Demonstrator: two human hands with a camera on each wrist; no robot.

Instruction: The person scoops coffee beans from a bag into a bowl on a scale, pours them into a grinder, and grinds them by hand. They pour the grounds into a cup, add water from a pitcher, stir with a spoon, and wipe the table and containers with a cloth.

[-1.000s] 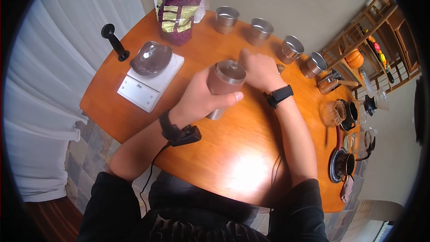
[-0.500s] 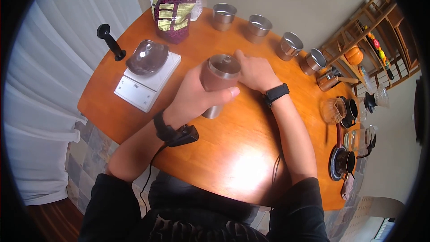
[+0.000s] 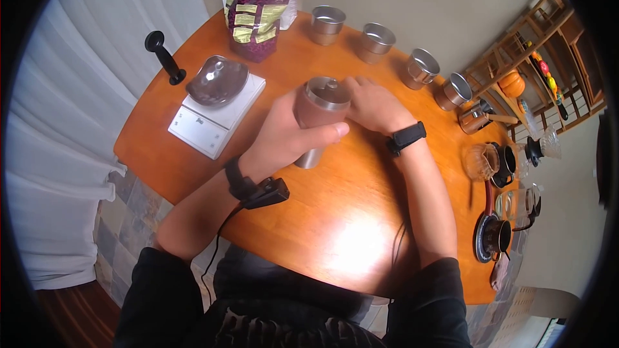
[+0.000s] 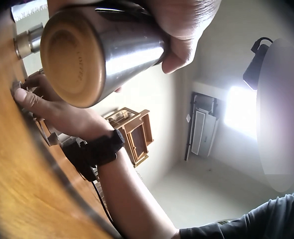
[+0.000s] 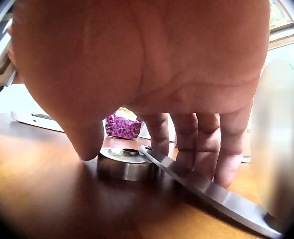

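Note:
My left hand (image 3: 280, 132) grips a hand coffee grinder (image 3: 320, 106), its steel body wrapped in a brown band, with a small shaft showing in its uncovered top. Held off the table, the grinder shows its round base (image 4: 72, 59) in the left wrist view. Beside it, my right hand (image 3: 374, 106) reaches down to the tabletop. The right wrist view has that hand's thumb and fingers on either side of the grinder's round crank lid (image 5: 126, 167), which lies flat. A flat metal crank arm (image 5: 209, 191) runs from the lid past the fingers.
To the left, a grey dish (image 3: 219, 82) sits on a white scale (image 3: 200, 132) near a black upright tool (image 3: 166, 59). A purple coffee bag (image 3: 261, 13) stands behind. Steel cups (image 3: 377, 42) line the far edge; a glass server (image 3: 480, 161) and other coffee ware fill the right edge.
The grinder has shifted slightly left and up beside my right hand. A small knob that showed past the right hand one second ago is now hidden. My left hand keeps its grip.

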